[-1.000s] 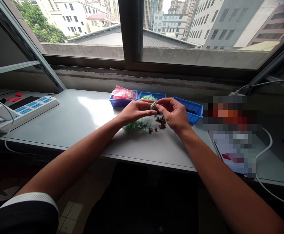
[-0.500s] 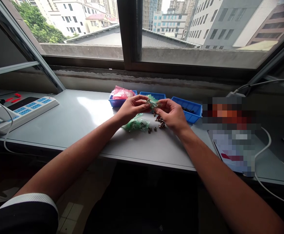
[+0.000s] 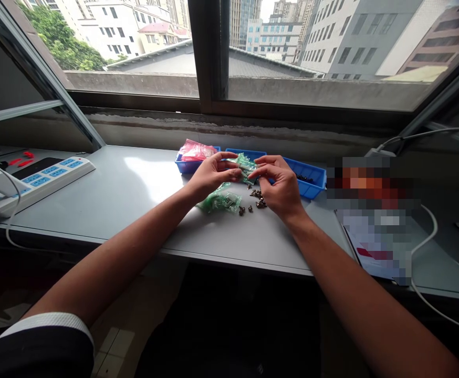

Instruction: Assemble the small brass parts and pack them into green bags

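My left hand (image 3: 214, 170) and my right hand (image 3: 280, 184) face each other above the table, a small gap between their fingertips. Between them is a crinkled green plastic bag (image 3: 246, 164), pinched by the fingers; its contents are too small to make out. A second green plastic bag (image 3: 219, 200) with small parts inside lies on the table below my left hand. Several loose dark metal screws (image 3: 258, 199) are scattered beneath my right hand, which partly hides them.
Along the back stand a blue bin (image 3: 188, 167) with a pink plastic bag (image 3: 197, 150), a middle blue bin (image 3: 259, 154) partly hidden by my hands, and a right blue bin (image 3: 316, 189) holding small dark parts. A white power strip (image 3: 62, 170) lies left; papers (image 3: 375, 252) and cables are right.
My fingers have spread slightly, the right fingertips shifting, and more of the green bag between my hands shows. The loose screws and the bag on the table stay where they were.
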Demonstrator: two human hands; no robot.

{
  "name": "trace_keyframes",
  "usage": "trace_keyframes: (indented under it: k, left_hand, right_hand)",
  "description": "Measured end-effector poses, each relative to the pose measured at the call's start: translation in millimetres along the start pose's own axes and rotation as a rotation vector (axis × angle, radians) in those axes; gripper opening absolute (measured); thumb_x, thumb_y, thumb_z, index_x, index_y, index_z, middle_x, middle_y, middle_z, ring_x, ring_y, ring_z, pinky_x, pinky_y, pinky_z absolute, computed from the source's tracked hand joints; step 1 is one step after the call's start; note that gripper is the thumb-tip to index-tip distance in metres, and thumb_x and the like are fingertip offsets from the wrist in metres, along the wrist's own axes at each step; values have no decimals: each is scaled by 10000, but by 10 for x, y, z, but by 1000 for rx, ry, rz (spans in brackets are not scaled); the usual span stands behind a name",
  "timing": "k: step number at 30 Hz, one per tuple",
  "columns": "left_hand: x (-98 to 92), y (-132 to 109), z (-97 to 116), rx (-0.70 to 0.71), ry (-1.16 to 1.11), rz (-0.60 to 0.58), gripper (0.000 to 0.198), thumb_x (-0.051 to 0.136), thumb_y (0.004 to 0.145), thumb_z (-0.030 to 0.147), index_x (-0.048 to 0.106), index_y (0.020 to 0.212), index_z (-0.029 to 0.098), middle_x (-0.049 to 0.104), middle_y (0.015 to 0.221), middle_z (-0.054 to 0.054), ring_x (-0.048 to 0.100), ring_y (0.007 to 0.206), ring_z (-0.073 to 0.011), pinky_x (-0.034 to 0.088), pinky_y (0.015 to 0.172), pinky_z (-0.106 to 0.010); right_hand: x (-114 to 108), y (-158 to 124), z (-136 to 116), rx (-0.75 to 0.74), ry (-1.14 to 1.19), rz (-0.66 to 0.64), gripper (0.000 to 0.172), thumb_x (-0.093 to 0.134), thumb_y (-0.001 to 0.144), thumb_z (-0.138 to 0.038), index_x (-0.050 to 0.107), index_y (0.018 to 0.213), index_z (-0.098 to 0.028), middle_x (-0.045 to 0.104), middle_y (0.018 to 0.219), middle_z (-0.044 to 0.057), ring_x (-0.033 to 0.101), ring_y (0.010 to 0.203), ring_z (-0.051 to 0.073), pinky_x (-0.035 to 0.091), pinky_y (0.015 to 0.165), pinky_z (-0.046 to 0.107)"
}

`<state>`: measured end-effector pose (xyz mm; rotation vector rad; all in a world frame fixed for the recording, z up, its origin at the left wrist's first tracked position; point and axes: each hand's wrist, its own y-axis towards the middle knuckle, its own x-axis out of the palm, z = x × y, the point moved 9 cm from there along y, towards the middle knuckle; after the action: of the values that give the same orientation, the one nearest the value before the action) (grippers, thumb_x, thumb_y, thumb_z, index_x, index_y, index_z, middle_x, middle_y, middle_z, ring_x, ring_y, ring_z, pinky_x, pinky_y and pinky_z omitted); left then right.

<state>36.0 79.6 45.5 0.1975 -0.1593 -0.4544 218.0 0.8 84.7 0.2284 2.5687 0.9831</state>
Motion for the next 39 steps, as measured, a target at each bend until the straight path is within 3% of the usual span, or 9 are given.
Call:
trace_keyframes:
  k: [2,4,9,14,23,29,32,34,39]
  left_hand:
    - [-37,18,-16,7,-29,30,780,1086,716,364,669,1345,168,826,1072,-89,821,946,-222,685,972,-437]
    - [-53,28,-25,16,-31,40,734,1081,717,379,675,1295,177,821,1076,-84,819,947,-222,678,982,-445]
    - [45,-26,25,39,152,-54,523,1024,790,508,820,1105,144,844,1080,-119,808,1021,-247,629,1064,-446]
    - [135,-110,162,59,253,-85,553,937,888,607,855,1196,155,843,1238,-149,787,1156,-275,601,1076,-417]
    - [167,-62,49,52,137,-130,522,983,851,537,720,1098,160,815,1084,-92,789,1066,-238,612,1028,-418]
    - [196,-65,72,16,-9,-92,458,947,878,530,706,1002,161,768,1086,-54,773,1084,-228,634,1123,-490]
    - [170,-61,94,43,49,-72,461,946,885,555,767,1036,158,754,1114,-59,739,1069,-206,661,1060,-431]
    - [152,-49,79,52,78,-76,479,949,884,568,806,1089,159,761,1146,-70,732,1058,-195,661,1024,-392]
    - [89,-16,62,80,119,-43,539,952,870,606,817,1160,172,790,1218,-86,756,1042,-196,663,938,-347]
  right_hand:
    - [-25,1,81,71,70,42,98,712,1005,-255,804,1012,-285,739,1270,82,746,1117,277,682,884,459]
    - [-13,-5,212,184,164,52,150,783,984,-319,758,1128,-288,759,1208,64,763,980,246,694,816,433]
    - [120,-24,361,307,289,-58,274,904,914,-443,758,1059,-261,795,961,30,771,774,218,697,730,403]
    - [77,-29,354,323,302,-29,325,896,929,-519,841,1107,-253,851,1046,54,812,826,238,720,790,428]
    - [183,-24,222,291,365,-136,365,861,929,-553,861,1122,-244,861,1133,60,805,1035,260,735,895,435]
    - [97,-10,302,293,254,-39,316,865,917,-471,787,1116,-239,822,1065,64,777,948,237,682,784,381]
    - [6,-18,406,340,180,50,464,953,816,-432,738,1186,-254,804,1150,67,765,1019,239,667,811,364]
    - [42,-29,455,380,208,15,479,971,790,-429,748,1174,-250,806,1142,67,761,1006,234,658,796,355]
    - [160,-36,415,391,298,-90,279,910,858,-446,808,998,-228,799,900,39,716,791,192,596,672,327]
